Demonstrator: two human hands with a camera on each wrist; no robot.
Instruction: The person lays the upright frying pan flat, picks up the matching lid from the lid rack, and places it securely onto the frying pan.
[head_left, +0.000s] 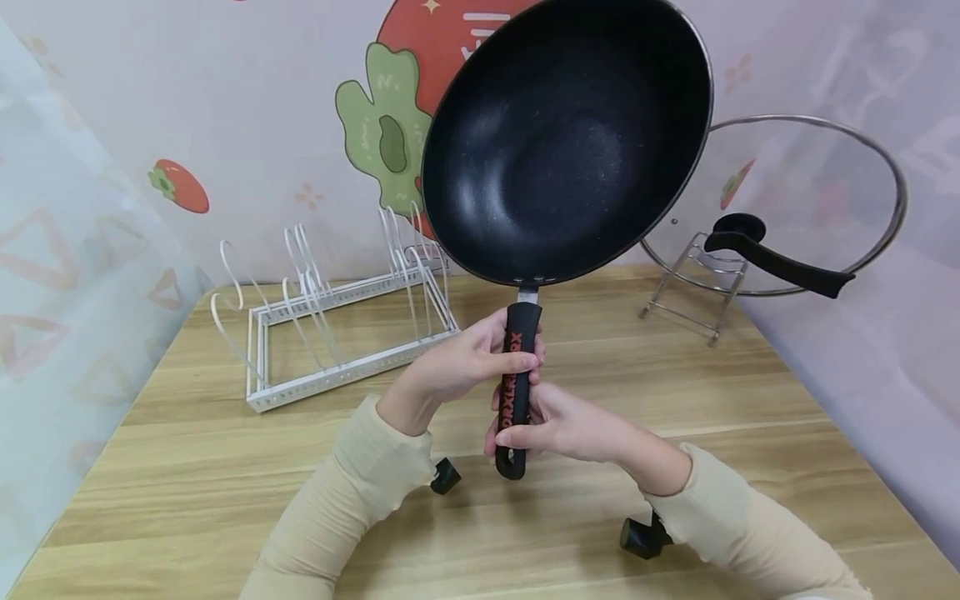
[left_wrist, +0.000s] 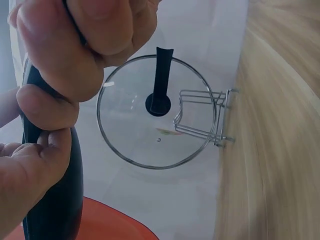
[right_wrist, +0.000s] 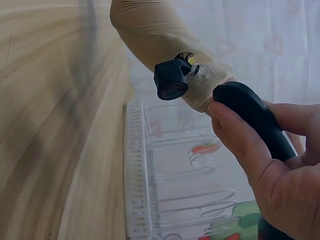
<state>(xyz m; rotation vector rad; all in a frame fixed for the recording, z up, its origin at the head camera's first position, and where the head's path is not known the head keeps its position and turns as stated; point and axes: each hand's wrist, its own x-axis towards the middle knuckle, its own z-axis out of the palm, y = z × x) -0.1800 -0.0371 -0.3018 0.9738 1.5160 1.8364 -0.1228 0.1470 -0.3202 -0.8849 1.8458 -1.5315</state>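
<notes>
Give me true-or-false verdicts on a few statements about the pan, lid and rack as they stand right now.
1. The left hand and right hand both hold the black handle. True.
2. The right hand grips nearer the pan. False: the left hand does.
3. The glass lid stands in the metal stand. True.
4. The white rack is on the table's right side. False: left side.
5. The pan's inside faces the head camera. True.
6. The pan rests on the table. False: it is held up above it.

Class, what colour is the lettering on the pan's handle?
Red lettering, clearest in the head view.
</notes>
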